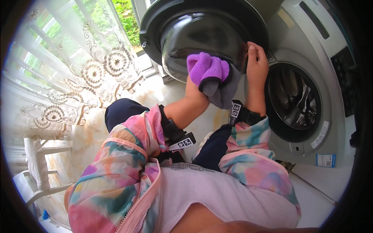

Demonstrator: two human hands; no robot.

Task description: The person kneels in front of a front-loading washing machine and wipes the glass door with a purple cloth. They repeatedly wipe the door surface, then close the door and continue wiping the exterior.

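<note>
A purple and grey cloth (208,70) with black edging is bunched in my left hand (195,88); its folds hide most of my fingers. It lies in front of the bulging dark glass (186,38) of the washing machine door (244,20), apparently against its lower part. The door stands swung wide on the left of the machine. My right hand (258,59) grips the door's rim close to the hinge, fingertips bent against it. To the right, the round drum opening (293,96) of the grey front-loading washing machine (317,70) is exposed, its metal drum visible inside.
A sheer embroidered curtain (96,70) hangs before a window at left. Below it stands a white chair (43,166) on the marble-patterned floor (84,139). My knees, in dark trousers (125,112), are under my arms. A blue-and-white label (325,160) lies at lower right.
</note>
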